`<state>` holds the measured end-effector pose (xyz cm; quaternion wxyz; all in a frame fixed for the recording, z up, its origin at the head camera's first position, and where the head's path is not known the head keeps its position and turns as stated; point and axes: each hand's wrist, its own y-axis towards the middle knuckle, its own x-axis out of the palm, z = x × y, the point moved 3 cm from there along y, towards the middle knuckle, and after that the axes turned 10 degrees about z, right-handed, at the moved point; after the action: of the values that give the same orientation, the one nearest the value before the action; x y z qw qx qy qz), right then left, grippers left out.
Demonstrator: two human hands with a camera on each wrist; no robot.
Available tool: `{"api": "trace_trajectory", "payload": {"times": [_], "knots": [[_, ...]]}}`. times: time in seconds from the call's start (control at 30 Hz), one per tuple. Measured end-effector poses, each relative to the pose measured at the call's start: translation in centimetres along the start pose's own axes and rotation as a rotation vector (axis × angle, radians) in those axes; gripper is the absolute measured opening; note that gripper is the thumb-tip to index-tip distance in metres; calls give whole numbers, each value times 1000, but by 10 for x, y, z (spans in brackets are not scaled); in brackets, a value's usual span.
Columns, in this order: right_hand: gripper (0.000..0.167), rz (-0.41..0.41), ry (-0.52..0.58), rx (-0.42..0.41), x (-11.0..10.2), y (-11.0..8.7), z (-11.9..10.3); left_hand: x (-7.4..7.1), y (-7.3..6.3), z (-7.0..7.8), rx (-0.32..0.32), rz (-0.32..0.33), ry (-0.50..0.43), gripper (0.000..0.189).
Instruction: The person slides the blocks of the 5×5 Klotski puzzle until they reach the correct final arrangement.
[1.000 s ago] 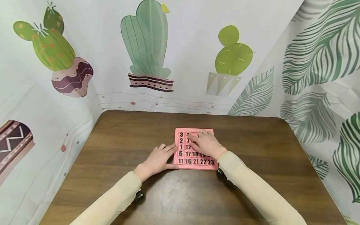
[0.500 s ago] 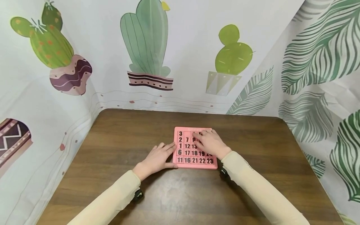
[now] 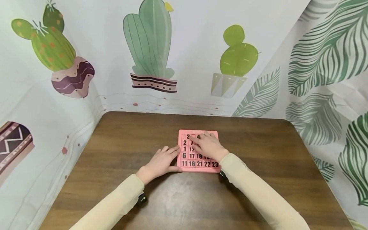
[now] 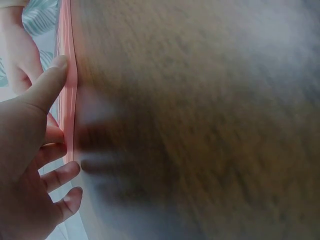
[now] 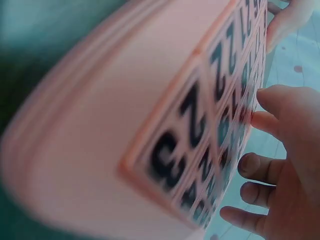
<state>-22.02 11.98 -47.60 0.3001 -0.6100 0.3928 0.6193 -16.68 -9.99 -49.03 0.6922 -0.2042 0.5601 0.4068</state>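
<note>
A pink number slide puzzle (image 3: 198,170) lies on the brown table, its square tiles marked with black numbers. My right hand (image 3: 209,147) is over its upper part, the index fingertip on the 3 tile (image 3: 187,136) in the top row. That tile sits partway between the first and second columns, with a gap at its left. The right palm and fingers cover several tiles. My left hand (image 3: 160,162) rests at the left edge, thumb at the near corner. In the left wrist view the left thumb (image 4: 52,77) presses the puzzle's pink side, with the other fingers loosely extended.
The wooden table (image 3: 129,127) spreads around the puzzle on all sides. Behind it hangs a white cloth (image 3: 198,48) printed with cacti and leaves. Dark wrist devices (image 3: 142,198) show under the cream sleeves (image 3: 115,201).
The 4 tile has slid right from the second column to the third. My right hand has come back left, and the 3 tile has moved partly right. The left hand has stayed put.
</note>
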Motion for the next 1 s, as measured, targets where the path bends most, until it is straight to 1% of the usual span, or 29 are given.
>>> {"api": "trace_trajectory", "payload": {"times": [0.13,0.23,0.33,0.4,0.47,0.53,0.7,0.8,0.9,1.0], "knots": [[48,28,-16,11,-3,-4,6,-1,1,-2,5,-1,20,90],[46,46,2,-7,-5,-5,3,-2,1,-3,5,-3,21,90],[46,37,35,-64,-7,-6,-6,-2,0,-2,0,-5,15,90],[46,23,35,-112,-6,-6,-12,-2,-1,0,-3,-6,9,90],[46,8,17,-138,-4,-5,-16,-2,-1,0,-4,-6,8,90],[45,3,0,-134,-3,-3,-17,-2,-1,1,-4,-6,7,89],[45,13,13,-72,-3,6,-16,-1,0,1,-2,-6,16,89],[46,8,11,-54,-4,10,-15,-1,0,1,2,-4,22,89],[48,-6,15,-55,-3,11,-16,-1,-1,0,5,-3,24,89],[49,-11,28,-97,-3,6,-20,-1,-1,0,2,-3,20,89]]}}
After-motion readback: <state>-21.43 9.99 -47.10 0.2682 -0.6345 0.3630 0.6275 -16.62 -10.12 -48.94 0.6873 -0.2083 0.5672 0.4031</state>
